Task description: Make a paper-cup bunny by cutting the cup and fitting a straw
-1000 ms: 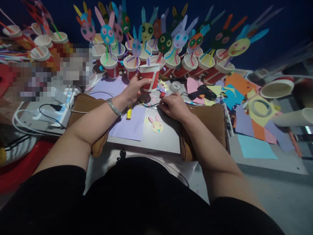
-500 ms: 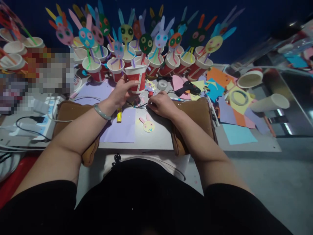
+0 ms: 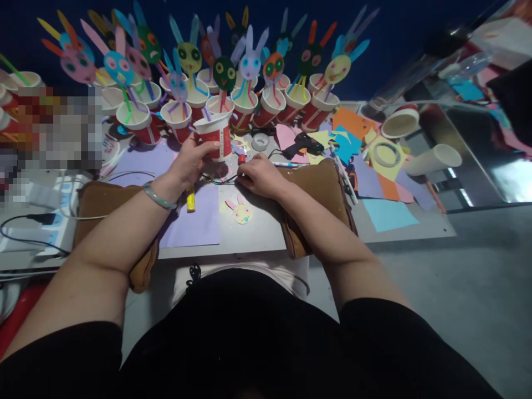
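Note:
A red and white paper cup (image 3: pixel 218 136) is held upright in my left hand (image 3: pixel 189 163), its fingers wrapped round the cup's left side. My right hand (image 3: pixel 260 176) rests on the table with its fingers curled beside a small red object (image 3: pixel 241 159) and a thin black cable. Whatever those fingertips may hold is hidden. Below the hands lies a yellow paper rabbit face (image 3: pixel 242 213) with pink ears. A yellow glue stick (image 3: pixel 190 199) lies on a purple sheet (image 3: pixel 195 224) under my left wrist.
Rows of cups with paper rabbits on straws (image 3: pixel 224 75) stand along the back. A black glue gun (image 3: pixel 305 145), a tape roll (image 3: pixel 260 142) and paper scraps (image 3: pixel 390 216) lie to the right. Brown cushions (image 3: pixel 318 185) lie under both arms. A power strip (image 3: pixel 62 213) is at left.
The view has shifted, so most things appear farther left. My left hand still holds the cup, and my right hand stays near the red object.

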The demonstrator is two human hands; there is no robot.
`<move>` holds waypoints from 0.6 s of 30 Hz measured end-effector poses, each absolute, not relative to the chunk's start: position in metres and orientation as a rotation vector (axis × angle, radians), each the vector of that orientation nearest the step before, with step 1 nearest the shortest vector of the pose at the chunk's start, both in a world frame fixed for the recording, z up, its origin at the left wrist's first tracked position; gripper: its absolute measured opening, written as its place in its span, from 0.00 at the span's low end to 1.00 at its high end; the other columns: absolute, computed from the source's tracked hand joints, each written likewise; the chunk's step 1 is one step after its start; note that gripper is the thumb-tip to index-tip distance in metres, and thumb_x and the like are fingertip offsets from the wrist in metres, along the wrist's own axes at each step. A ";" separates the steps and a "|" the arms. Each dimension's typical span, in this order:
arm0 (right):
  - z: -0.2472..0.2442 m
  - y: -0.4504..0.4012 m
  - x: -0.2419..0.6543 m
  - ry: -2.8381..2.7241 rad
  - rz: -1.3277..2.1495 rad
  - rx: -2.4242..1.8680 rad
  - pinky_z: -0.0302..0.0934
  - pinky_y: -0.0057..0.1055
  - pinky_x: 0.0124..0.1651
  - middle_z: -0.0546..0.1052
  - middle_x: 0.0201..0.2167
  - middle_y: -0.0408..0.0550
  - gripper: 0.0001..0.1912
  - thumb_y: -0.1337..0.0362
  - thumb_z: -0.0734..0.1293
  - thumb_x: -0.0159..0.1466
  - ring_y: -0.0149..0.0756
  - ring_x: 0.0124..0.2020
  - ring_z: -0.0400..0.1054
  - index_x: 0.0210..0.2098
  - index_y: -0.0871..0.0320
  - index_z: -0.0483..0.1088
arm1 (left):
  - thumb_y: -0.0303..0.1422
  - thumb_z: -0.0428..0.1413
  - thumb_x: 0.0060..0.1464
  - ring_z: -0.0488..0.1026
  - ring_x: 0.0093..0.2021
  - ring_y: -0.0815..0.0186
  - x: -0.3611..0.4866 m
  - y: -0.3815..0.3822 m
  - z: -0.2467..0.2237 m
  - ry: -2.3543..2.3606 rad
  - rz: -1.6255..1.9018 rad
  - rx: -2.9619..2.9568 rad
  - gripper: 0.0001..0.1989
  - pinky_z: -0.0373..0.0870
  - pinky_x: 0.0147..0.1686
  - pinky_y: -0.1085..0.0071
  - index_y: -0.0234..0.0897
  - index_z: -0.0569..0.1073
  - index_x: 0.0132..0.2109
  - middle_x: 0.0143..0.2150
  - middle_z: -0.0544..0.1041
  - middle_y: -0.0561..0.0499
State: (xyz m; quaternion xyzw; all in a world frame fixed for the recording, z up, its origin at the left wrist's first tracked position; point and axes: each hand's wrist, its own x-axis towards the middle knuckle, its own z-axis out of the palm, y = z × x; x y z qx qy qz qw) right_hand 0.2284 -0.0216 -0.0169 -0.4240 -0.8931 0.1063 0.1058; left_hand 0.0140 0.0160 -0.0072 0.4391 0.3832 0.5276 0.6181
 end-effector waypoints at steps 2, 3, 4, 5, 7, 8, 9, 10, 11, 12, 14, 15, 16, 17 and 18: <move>-0.017 -0.022 0.227 -2.643 0.312 -1.256 0.52 0.44 0.54 0.82 0.38 0.55 0.09 0.67 0.64 0.69 0.46 0.41 0.70 0.40 0.58 0.77 | 0.33 0.71 0.40 0.84 0.41 0.63 0.013 0.016 -0.007 0.907 1.206 1.011 0.25 0.83 0.44 0.68 0.40 0.74 0.47 0.39 0.86 0.53; -0.017 -0.022 0.226 -2.648 0.311 -1.257 0.52 0.44 0.54 0.82 0.38 0.55 0.09 0.67 0.64 0.69 0.46 0.41 0.70 0.40 0.58 0.77 | 0.33 0.71 0.40 0.84 0.41 0.63 0.013 0.016 -0.007 0.918 1.201 1.012 0.26 0.83 0.44 0.68 0.40 0.74 0.48 0.40 0.86 0.52; -0.017 -0.022 0.225 -2.653 0.311 -1.256 0.52 0.43 0.54 0.82 0.38 0.55 0.08 0.67 0.64 0.69 0.46 0.41 0.70 0.40 0.58 0.77 | 0.33 0.71 0.41 0.84 0.42 0.62 0.012 0.016 -0.007 0.927 1.198 1.014 0.26 0.83 0.44 0.67 0.40 0.74 0.49 0.41 0.86 0.52; -0.017 -0.022 0.225 -2.657 0.312 -1.256 0.52 0.43 0.54 0.82 0.38 0.56 0.08 0.67 0.64 0.69 0.45 0.40 0.70 0.40 0.59 0.77 | 0.34 0.71 0.40 0.84 0.42 0.62 0.012 0.017 -0.007 0.934 1.199 1.016 0.26 0.83 0.44 0.67 0.40 0.74 0.49 0.42 0.86 0.51; -0.018 -0.022 0.223 -2.663 0.314 -1.251 0.52 0.42 0.54 0.82 0.37 0.56 0.08 0.67 0.65 0.69 0.45 0.39 0.70 0.40 0.60 0.77 | 0.34 0.71 0.40 0.83 0.43 0.62 0.010 0.020 -0.010 0.940 1.212 1.027 0.27 0.82 0.44 0.66 0.40 0.74 0.49 0.45 0.86 0.50; -0.019 -0.022 0.223 -2.664 0.315 -1.246 0.52 0.42 0.53 0.82 0.36 0.56 0.08 0.67 0.65 0.69 0.44 0.38 0.70 0.40 0.60 0.77 | 0.35 0.71 0.39 0.83 0.44 0.61 0.010 0.021 -0.012 0.943 1.227 1.036 0.28 0.82 0.46 0.65 0.39 0.74 0.49 0.46 0.85 0.49; -0.020 -0.022 0.223 -2.665 0.314 -1.239 0.52 0.42 0.53 0.82 0.36 0.56 0.08 0.67 0.64 0.69 0.44 0.38 0.69 0.40 0.60 0.77 | 0.35 0.71 0.38 0.83 0.46 0.60 0.009 0.023 -0.014 0.950 1.237 1.046 0.28 0.81 0.48 0.64 0.39 0.74 0.49 0.47 0.85 0.48; -0.020 -0.022 0.223 -2.665 0.314 -1.231 0.52 0.42 0.53 0.82 0.36 0.56 0.09 0.67 0.64 0.69 0.44 0.38 0.69 0.40 0.60 0.77 | 0.35 0.71 0.38 0.82 0.49 0.59 0.008 0.025 -0.017 0.961 1.242 1.061 0.29 0.81 0.51 0.64 0.39 0.74 0.49 0.48 0.85 0.48; -0.020 -0.022 0.223 -2.666 0.313 -1.224 0.52 0.41 0.53 0.82 0.35 0.56 0.09 0.66 0.64 0.69 0.44 0.37 0.69 0.40 0.60 0.77 | 0.34 0.72 0.37 0.82 0.51 0.58 0.007 0.026 -0.019 0.979 1.242 1.076 0.29 0.80 0.53 0.62 0.39 0.73 0.49 0.49 0.84 0.47; -0.020 -0.022 0.223 -2.667 0.311 -1.221 0.52 0.41 0.53 0.82 0.35 0.56 0.09 0.66 0.64 0.69 0.44 0.37 0.69 0.40 0.60 0.77 | 0.34 0.72 0.36 0.81 0.53 0.57 0.006 0.028 -0.021 0.998 1.242 1.088 0.30 0.79 0.55 0.61 0.39 0.73 0.49 0.50 0.84 0.47; -0.020 -0.022 0.224 -2.669 0.306 -1.220 0.52 0.42 0.53 0.82 0.35 0.56 0.10 0.66 0.64 0.69 0.43 0.37 0.69 0.39 0.60 0.77 | 0.34 0.72 0.36 0.80 0.55 0.55 0.004 0.030 -0.024 1.024 1.243 1.103 0.31 0.78 0.58 0.58 0.38 0.72 0.50 0.52 0.83 0.45; -0.020 -0.022 0.224 -2.668 0.302 -1.218 0.53 0.42 0.53 0.82 0.35 0.55 0.10 0.66 0.63 0.69 0.43 0.37 0.69 0.39 0.60 0.77 | 0.33 0.72 0.36 0.80 0.56 0.54 0.004 0.031 -0.026 1.029 1.246 1.110 0.32 0.77 0.59 0.57 0.38 0.72 0.50 0.52 0.83 0.45; -0.019 -0.022 0.225 -2.663 0.299 -1.216 0.53 0.42 0.53 0.82 0.35 0.55 0.10 0.66 0.63 0.69 0.43 0.37 0.69 0.39 0.59 0.77 | 0.33 0.71 0.37 0.80 0.57 0.54 0.003 0.031 -0.026 1.028 1.249 1.119 0.32 0.76 0.61 0.56 0.38 0.72 0.51 0.53 0.82 0.44; -0.019 -0.022 0.225 -2.659 0.298 -1.212 0.53 0.42 0.53 0.82 0.35 0.55 0.10 0.66 0.63 0.69 0.43 0.37 0.70 0.39 0.59 0.77 | 0.32 0.71 0.38 0.79 0.58 0.53 0.003 0.031 -0.027 1.025 1.248 1.129 0.31 0.76 0.62 0.55 0.38 0.72 0.51 0.54 0.82 0.44; -0.019 -0.022 0.226 -2.654 0.299 -1.210 0.53 0.42 0.53 0.82 0.35 0.55 0.10 0.66 0.63 0.69 0.44 0.37 0.70 0.38 0.59 0.77 | 0.32 0.70 0.39 0.79 0.59 0.53 0.003 0.031 -0.027 1.021 1.246 1.140 0.31 0.75 0.63 0.54 0.38 0.72 0.51 0.54 0.82 0.44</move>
